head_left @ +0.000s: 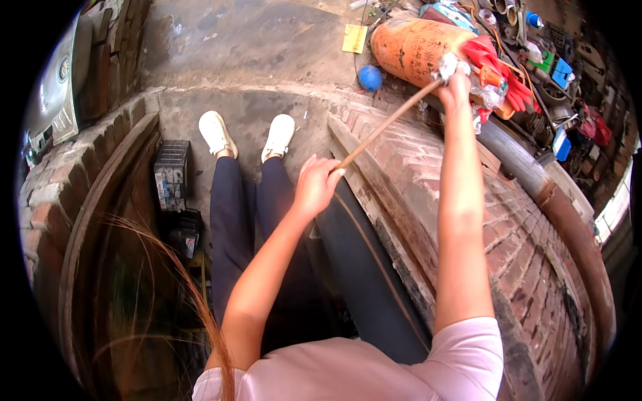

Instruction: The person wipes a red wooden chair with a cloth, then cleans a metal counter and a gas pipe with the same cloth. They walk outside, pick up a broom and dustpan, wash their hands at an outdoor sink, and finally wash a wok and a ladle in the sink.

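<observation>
My left hand (314,186) is closed round the near end of a thin wooden stick (391,123), which slants up and to the right. At its far end is a bundle of white crumpled material (447,67). My right hand (457,85), arm stretched out, has its fingers closed at that bundle; whether they also grip the stick is hidden. Just behind the bundle lies an orange gas cylinder (418,48) on its side. Red rubber gloves (515,83) and an orange cup-like piece (490,77) are close to my right hand.
A blue ball (369,78) and a yellow card (354,39) lie by the cylinder. To the right are a brick wall (528,267), a thick pipe (518,148) and piled clutter. Black batteries (172,167) stand left of my legs. A dark panel (368,260) leans beside me.
</observation>
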The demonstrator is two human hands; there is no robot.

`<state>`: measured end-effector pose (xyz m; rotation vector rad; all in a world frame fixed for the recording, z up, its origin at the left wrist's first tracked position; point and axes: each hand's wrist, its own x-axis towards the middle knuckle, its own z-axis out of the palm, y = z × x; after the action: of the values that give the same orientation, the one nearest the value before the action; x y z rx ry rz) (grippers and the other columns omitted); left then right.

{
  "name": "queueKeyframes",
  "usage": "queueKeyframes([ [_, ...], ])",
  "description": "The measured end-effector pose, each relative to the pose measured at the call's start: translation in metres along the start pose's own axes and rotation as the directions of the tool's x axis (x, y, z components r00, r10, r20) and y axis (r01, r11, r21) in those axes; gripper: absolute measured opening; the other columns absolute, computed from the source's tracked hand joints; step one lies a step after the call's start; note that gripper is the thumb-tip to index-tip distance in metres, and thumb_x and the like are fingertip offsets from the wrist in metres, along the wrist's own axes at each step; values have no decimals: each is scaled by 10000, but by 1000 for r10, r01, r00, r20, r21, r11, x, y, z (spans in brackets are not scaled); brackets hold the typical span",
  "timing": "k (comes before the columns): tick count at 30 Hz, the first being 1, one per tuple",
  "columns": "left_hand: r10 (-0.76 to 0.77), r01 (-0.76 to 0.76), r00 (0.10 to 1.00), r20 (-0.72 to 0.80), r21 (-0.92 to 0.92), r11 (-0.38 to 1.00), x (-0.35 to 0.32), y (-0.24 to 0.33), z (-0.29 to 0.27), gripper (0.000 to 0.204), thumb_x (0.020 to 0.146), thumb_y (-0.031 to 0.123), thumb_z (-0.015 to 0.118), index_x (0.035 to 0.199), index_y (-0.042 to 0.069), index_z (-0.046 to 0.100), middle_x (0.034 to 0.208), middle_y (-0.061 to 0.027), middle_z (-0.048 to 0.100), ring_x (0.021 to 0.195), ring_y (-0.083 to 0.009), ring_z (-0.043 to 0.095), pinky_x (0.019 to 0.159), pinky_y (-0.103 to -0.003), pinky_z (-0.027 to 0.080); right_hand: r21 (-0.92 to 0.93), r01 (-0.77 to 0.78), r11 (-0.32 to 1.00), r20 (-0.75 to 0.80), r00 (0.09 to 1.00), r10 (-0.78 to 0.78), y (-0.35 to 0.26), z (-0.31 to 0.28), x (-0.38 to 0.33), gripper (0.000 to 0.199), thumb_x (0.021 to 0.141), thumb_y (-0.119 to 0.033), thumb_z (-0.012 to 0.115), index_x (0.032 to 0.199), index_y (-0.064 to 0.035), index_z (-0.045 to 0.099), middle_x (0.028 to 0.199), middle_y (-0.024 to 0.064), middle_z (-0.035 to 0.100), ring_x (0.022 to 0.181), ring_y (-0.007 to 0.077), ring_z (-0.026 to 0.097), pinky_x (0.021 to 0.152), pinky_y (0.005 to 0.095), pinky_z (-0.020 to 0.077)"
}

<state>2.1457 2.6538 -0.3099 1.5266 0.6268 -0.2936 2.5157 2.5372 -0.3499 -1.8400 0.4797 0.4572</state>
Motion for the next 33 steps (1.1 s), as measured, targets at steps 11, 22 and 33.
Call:
queueKeyframes([
  [11, -203, 226, 951, -234, 78, 971, -68, -38, -37, 493, 817, 183, 615, 1250, 15, 450, 1223, -165, 500, 1162, -325, 423, 1000, -390, 314, -431, 135, 892, 37, 991, -132, 188, 21, -300, 484, 977, -270, 361, 1333, 51, 291, 1212, 168, 479, 1111, 239, 471, 931, 335, 381],
  [22, -269, 271, 961, -62, 35, 962, -149, -31, -66, 326, 822, 184, 605, 1118, 53, 577, 1152, -143, 549, 1119, -301, 467, 971, -369, 354, -872, -67, 485, 69, 964, 258, 214, -138, -482, 304, 935, -248, 417, 1079, 20, 423, 926, 265, 602, 877, 442, 570, 748, 474, 433],
  [33, -214, 213, 950, -228, -31, 977, -188, 27, -197, 276, 824, 170, 588, 1046, 7, 613, 1042, -162, 596, 1002, -287, 568, 895, -346, 429, 333, -329, 884, 22, 940, 342, 95, -99, -460, 311, 979, -164, 328, 1181, 33, 460, 1158, 167, 562, 1059, 274, 564, 934, 357, 446],
])
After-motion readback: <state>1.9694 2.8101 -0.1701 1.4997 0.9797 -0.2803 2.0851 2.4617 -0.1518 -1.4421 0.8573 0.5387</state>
